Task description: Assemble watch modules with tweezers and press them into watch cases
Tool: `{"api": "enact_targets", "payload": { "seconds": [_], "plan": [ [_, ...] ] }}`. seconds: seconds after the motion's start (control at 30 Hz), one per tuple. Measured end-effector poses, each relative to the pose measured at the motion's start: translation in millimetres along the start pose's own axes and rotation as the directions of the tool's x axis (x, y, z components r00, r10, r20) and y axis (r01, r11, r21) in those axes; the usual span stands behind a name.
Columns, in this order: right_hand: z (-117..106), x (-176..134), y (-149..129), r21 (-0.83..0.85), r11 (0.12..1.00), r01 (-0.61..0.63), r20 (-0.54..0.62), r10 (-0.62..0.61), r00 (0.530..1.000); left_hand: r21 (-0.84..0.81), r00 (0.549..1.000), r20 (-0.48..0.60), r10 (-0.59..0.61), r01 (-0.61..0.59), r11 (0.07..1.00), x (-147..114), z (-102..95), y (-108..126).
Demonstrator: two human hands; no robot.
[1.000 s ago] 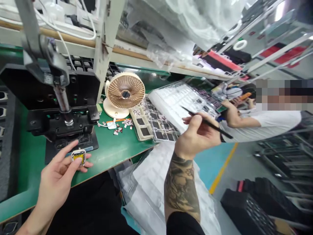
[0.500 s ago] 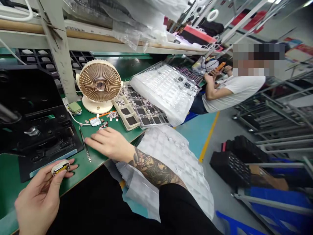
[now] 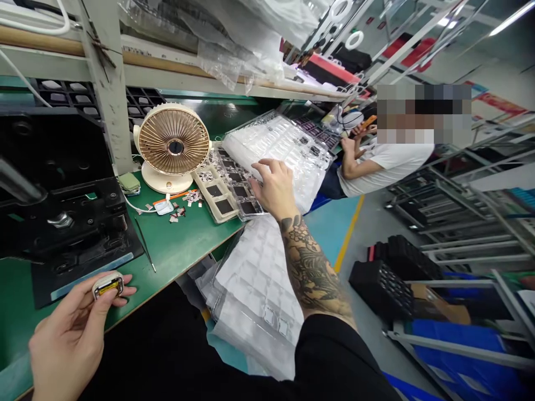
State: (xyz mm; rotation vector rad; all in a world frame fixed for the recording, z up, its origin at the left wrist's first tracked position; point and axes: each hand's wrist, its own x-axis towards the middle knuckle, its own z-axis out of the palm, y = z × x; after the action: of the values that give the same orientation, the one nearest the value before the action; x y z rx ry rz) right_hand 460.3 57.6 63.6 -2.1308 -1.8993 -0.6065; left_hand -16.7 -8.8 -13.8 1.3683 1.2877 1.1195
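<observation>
Left grip [image 3: 71, 331] — small case [image 3: 107, 282] within

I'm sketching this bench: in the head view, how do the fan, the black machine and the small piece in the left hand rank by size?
1. Black machine, cut off by the picture's left edge
2. Fan
3. Small piece in the left hand, clearly smallest despite being nearer the camera than the fan

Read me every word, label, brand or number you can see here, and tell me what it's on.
No text here can be read.
Shelf edge, upper left: dark print-like marks, too small and blurred.
Fan: any marking on its hub is too small.
Red panel, far right background: too blurred to tell.
</observation>
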Motion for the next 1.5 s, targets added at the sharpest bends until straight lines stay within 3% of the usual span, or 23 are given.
{"api": "enact_targets", "payload": {
  "seconds": [0.1,0.2,0.3,0.4,0.57,0.73,0.9,1.03,1.17,1.3,1.37,1.43,1.5],
  "plan": [
    [11,16,-32,0.187,0.972,0.142,0.036,-0.151,0.988,-0.005,1.000,0.026,-0.010,0.010,1.000,3,-0.3,-2],
    [22,48,-61,0.248,0.945,0.215,0.197,-0.267,0.944,-0.018,0.998,0.053,-0.017,0.018,1.000,5,-0.2,-1],
    [35,80,-78,0.254,0.953,0.164,0.297,-0.238,0.925,-0.017,0.999,0.047,-0.026,0.027,1.000,4,0.8,4],
    [49,97,-85,0.247,0.965,0.090,0.319,-0.169,0.933,-0.027,0.998,0.040,-0.050,0.052,0.998,0,3.2,10],
    [61,99,-90,0.282,0.959,0.017,0.322,-0.111,0.940,-0.067,0.996,0.038,-0.087,0.089,0.994,0,5.1,12],
    [54,97,-90,0.366,0.931,0.000,0.306,-0.120,0.944,-0.131,0.999,0.027,-0.038,0.041,0.991,6,3.1,8],
    [36,78,-74,0.473,0.879,-0.067,0.099,0.022,0.995,-0.099,1.000,0.008,-0.009,0.010,0.995,6,3.5,8],
    [17,38,-92,0.686,0.728,0.009,-0.143,0.123,0.982,0.092,0.991,0.100,0.091,-0.100,0.991,7,0.4,9],
    [-4,-11,-160,0.875,0.459,0.158,-0.259,0.166,0.952,0.149,0.971,0.171,0.166,-0.192,0.970,11,-2.1,13],
    [-17,-49,-236,0.974,0.148,0.172,-0.168,-0.039,0.985,0.140,0.967,0.186,0.174,-0.201,0.969,13,-1.2,17],
    [-17,-59,-260,0.990,0.012,0.138,-0.134,-0.165,0.977,0.138,0.968,0.177,0.180,-0.205,0.969,13,-0.6,18],
    [-13,-64,-274,0.989,-0.076,0.131,-0.145,-0.244,0.959,0.129,0.966,0.169,0.195,-0.218,0.967,13,-0.2,19],
    [-9,-65,-278,0.985,-0.100,0.138,-0.161,-0.274,0.948,0.119,0.962,0.172,0.210,-0.232,0.965,12,-0.1,18]
  ]
}}
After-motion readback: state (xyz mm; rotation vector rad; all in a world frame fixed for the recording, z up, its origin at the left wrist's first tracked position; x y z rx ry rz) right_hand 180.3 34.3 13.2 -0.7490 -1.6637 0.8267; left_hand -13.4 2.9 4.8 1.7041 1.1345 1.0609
